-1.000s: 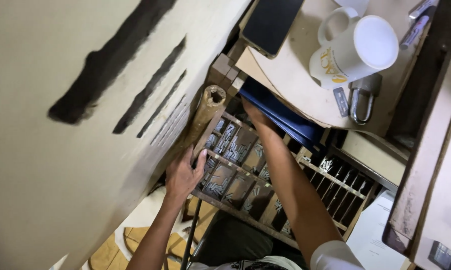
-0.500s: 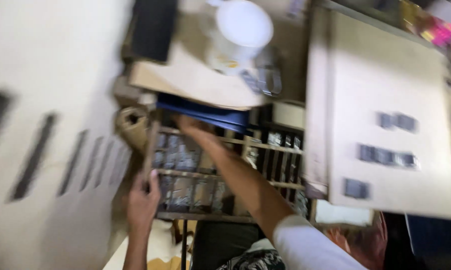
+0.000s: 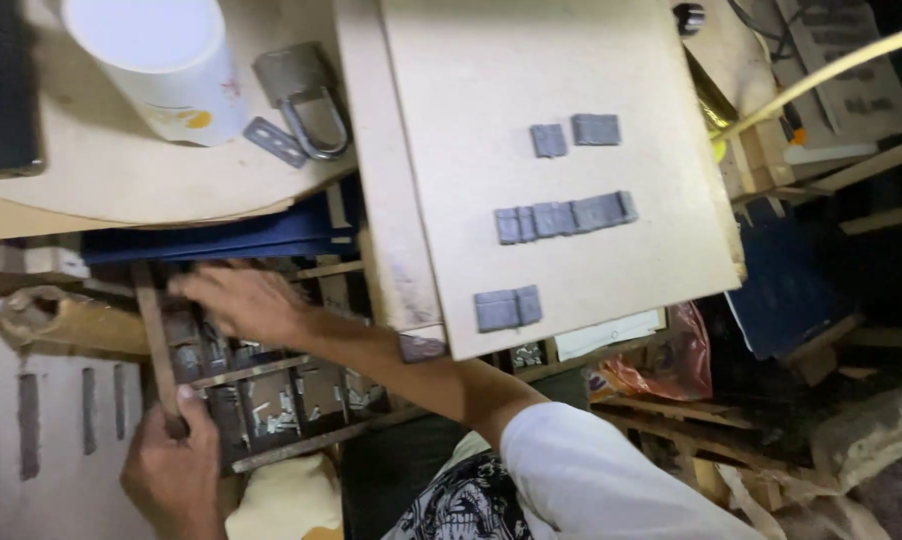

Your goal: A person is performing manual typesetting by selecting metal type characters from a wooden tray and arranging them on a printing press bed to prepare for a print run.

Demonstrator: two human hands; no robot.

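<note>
Right above everything sits the big pale board [image 3: 531, 120], and I place the rest from it. On its face lie flat grey metal blocks [image 3: 566, 217] in three short rows, none of them touching my hands. Down and to the left of the board, partly tucked under its lower left corner, is the wooden compartment tray [image 3: 271, 400], split by thin strips into small cells that hold little grey metal pieces [image 3: 271, 415]; they are too small and blurred for me to tell their shapes. A dark blue flat thing [image 3: 221, 235] lies just above the tray, under the rounded tabletop [image 3: 91, 170] to the left of the board. On that table stand a white mug [image 3: 156, 60] and, just beside it, a grey padlock [image 3: 306, 100]. My right hand [image 3: 236, 300] reaches from under the board's corner into the tray's upper cells, fingers bent downward onto the pieces; I cannot tell whether they pinch anything. My left hand [image 3: 171, 470], furthest from the board, grips the tray's left edge strip [image 3: 156, 350], fingers curled round it.
</note>
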